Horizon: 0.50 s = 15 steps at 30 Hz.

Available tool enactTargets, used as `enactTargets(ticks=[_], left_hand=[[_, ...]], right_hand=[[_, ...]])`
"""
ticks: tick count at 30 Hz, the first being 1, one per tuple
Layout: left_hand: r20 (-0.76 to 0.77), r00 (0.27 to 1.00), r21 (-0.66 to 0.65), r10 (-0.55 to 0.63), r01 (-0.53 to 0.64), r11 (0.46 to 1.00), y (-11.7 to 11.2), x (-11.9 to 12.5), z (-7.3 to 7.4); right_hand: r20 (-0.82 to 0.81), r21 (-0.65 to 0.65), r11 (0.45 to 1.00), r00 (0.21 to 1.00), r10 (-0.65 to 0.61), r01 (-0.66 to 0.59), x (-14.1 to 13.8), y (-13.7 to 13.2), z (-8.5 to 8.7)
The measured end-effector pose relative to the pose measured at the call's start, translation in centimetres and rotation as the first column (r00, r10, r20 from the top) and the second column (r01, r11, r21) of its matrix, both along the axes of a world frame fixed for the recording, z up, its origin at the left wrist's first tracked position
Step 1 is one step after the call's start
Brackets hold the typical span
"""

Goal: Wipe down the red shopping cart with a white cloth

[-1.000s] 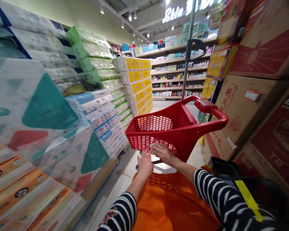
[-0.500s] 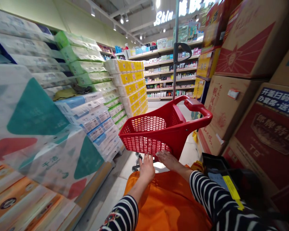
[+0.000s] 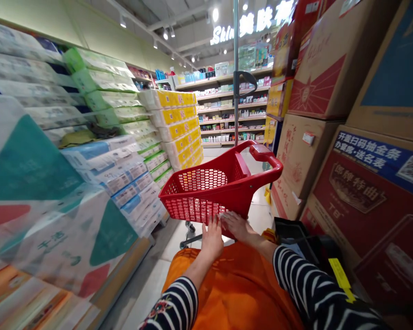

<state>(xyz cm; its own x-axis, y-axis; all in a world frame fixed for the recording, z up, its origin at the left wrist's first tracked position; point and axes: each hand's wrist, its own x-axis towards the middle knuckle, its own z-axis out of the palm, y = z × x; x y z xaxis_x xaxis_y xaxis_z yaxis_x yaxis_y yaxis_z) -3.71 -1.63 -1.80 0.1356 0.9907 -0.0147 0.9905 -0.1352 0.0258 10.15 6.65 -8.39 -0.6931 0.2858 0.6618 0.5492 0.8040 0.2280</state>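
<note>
A red plastic shopping cart (image 3: 196, 183) with a mesh basket stands sideways right in front of me, its handle (image 3: 270, 167) toward the right. My left hand (image 3: 212, 237) is open against the lower edge of the basket's near side, fingers stretched up. Beside it, my right hand (image 3: 237, 225) lies open and flat on the cart's near side, fingers pointing left. Neither hand has anything in it. Below the hands spreads an orange apron (image 3: 234, 284) over my lap. Whether the palms press on the cart cannot be made out.
Stacked tissue packs (image 3: 124, 178) line the left, with yellow-and-white packs (image 3: 179, 123) farther on. On the right rise cardboard cartons (image 3: 306, 151). A metal pole (image 3: 236, 87) stands behind the cart, before the cosmetics shelves (image 3: 220, 110). A black bin (image 3: 289, 229) sits at lower right.
The view has turned slightly, so the cart and shelves sit farther left. My hands have come closer together and still rest at the cart's near side.
</note>
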Motion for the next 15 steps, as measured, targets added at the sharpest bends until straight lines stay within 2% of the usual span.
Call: enactTargets(ticks=[1,3,5,8,10,12,13,15], left_hand=[[0.003,1.000,-0.002,-0.002,0.002,1.000,0.0,0.1,0.0],[0.020,1.000,0.006,0.013,-0.013,1.000,0.2,0.2,0.2],[0.040,0.999,0.023,0.034,-0.035,0.999,0.5,0.2,0.5],[0.060,0.996,0.036,0.070,-0.073,0.997,0.9,-0.1,1.2],[0.061,0.994,0.030,0.091,-0.093,0.995,0.9,-0.2,1.6],[0.055,0.994,0.026,0.094,-0.096,0.995,0.8,-0.3,1.6],[0.051,0.994,0.026,0.093,-0.095,0.995,0.7,-0.4,1.4],[0.047,0.995,0.029,0.093,-0.094,0.995,0.4,-0.6,1.0]], right_hand=[[-0.014,-0.004,1.000,1.000,0.008,-0.008,0.3,-0.4,-0.2],[-0.043,-0.009,1.000,0.999,0.013,-0.014,1.4,-0.9,1.5],[-0.111,-0.009,0.999,0.993,-0.039,0.038,3.1,-0.8,5.3],[-0.291,0.004,0.983,0.941,-0.173,0.182,5.3,0.2,11.3],[-0.288,0.008,0.979,0.938,-0.193,0.204,5.9,0.9,13.1],[-0.220,0.008,0.984,0.960,-0.171,0.177,5.8,1.0,12.1],[-0.173,0.000,0.987,0.972,-0.156,0.159,5.6,0.8,10.7],[-0.083,-0.024,0.992,0.988,-0.129,0.127,5.0,0.1,6.9]])
